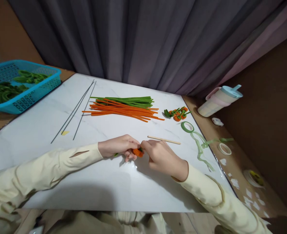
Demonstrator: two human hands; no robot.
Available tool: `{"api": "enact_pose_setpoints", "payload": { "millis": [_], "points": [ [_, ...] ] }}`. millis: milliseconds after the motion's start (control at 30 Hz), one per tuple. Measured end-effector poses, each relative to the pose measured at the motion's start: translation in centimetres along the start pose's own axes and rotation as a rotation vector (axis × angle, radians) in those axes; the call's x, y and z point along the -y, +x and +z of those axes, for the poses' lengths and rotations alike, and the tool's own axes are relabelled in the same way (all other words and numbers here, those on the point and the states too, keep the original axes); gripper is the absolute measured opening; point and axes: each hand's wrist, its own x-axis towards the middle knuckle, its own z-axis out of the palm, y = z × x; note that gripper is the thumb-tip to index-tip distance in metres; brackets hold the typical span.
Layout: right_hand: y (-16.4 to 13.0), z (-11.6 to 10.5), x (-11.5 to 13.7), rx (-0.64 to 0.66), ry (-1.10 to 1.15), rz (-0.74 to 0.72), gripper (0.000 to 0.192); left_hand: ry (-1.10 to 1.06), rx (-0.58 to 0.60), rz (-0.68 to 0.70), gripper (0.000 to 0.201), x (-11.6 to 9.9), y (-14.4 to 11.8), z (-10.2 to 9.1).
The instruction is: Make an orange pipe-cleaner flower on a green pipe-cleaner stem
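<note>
Between my two hands, over the near middle of the white tabletop, is a small orange pipe-cleaner flower [138,152] with some green at it. My left hand [120,146] is closed on it, and a bit of green stem pokes out below the palm. The fingertips of my right hand [161,156] pinch at the flower's upper right edge; what exactly they grip is hidden. Just beyond my right hand lies a thin wooden stick [164,140]. Farther back are orange pipe cleaners [124,110] and green pipe cleaners [131,101] in loose bundles.
Finished orange-and-green pieces [179,113] lie at the right, by a roll of green tape [187,127] and loose tape strips [199,149]. Dark wires [77,110] lie at the left. A blue basket [41,91] holds green pieces. A tumbler [218,101] stands far right.
</note>
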Motion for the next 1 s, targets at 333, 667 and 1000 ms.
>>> {"api": "enact_pose_setpoints", "payload": {
  "millis": [333, 667, 1000],
  "points": [
    [-0.7, 0.5, -0.2, -0.613, -0.557, -0.669, 0.020, -0.173, 0.290, -0.132, 0.019, -0.3, -0.3, -0.9],
    [-1.7, 2.0, -3.3, -0.620, 0.089, -0.222, 0.018, 0.352, -0.030, 0.288, 0.029, -0.9, -1.4, 0.1],
    [-1.9, 1.7, 1.0, -0.406, 0.760, 0.225, 0.029, 0.955, -0.322, 0.693, 0.017, 0.5, -1.7, 1.6]
  ]
}}
